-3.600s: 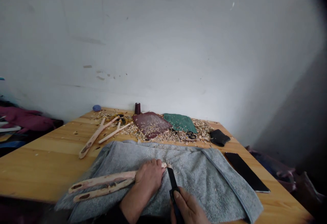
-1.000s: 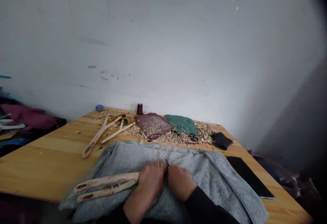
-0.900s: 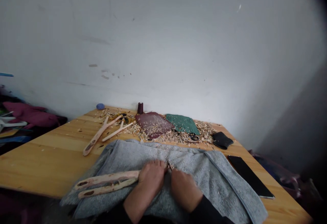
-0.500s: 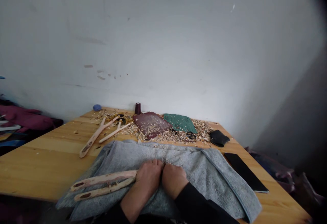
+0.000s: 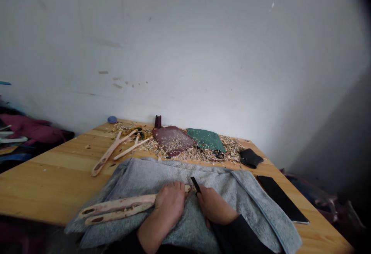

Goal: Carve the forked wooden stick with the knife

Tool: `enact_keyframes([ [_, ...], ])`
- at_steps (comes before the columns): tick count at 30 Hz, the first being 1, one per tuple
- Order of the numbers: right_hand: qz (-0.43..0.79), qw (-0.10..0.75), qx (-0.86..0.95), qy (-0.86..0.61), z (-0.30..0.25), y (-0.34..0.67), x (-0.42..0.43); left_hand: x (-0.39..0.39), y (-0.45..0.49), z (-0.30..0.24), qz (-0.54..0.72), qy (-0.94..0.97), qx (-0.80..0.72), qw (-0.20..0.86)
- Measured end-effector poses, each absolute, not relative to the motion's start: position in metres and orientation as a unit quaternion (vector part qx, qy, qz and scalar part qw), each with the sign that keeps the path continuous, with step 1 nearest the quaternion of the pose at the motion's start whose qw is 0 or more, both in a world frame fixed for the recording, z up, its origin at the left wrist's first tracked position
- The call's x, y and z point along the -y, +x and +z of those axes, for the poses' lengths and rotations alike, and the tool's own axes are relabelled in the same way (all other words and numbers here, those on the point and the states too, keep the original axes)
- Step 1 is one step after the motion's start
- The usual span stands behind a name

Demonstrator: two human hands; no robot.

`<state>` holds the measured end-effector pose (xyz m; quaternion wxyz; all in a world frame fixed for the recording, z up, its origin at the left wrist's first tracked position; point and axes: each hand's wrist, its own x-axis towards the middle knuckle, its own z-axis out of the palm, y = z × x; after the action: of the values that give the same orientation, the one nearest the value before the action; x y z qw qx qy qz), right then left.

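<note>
- Head view: the left hand is closed, palm down, over peeled wood on a folded grey towel. An upper wooden length and a lower wooden length, each with a dark oval near its end, stick out leftward. Whether they join under the hand cannot be told.
- A pale wooden tip shows past the knuckles.
- The right hand is curled tightly around a black-bladed knife, its handle mostly hidden; the blade slants up just beside the tip.
- Behind the towel, on the wooden table, lie a larger Y-shaped fork and a smaller one.
- Wood shavings surround a maroon sheet and a green cloth, near a dark thread spool.
- At right rests a flat black slab.
</note>
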<state>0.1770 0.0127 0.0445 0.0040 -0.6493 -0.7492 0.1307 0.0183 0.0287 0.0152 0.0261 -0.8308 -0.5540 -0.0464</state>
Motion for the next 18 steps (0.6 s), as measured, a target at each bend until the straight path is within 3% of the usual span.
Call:
enact_keyframes([
  [18, 0.141, -0.014, 0.772, -0.620, 0.045, 0.177, -0.003, -0.016, 0.017, 0.006, -0.075, -0.827, 0.550, 0.089],
])
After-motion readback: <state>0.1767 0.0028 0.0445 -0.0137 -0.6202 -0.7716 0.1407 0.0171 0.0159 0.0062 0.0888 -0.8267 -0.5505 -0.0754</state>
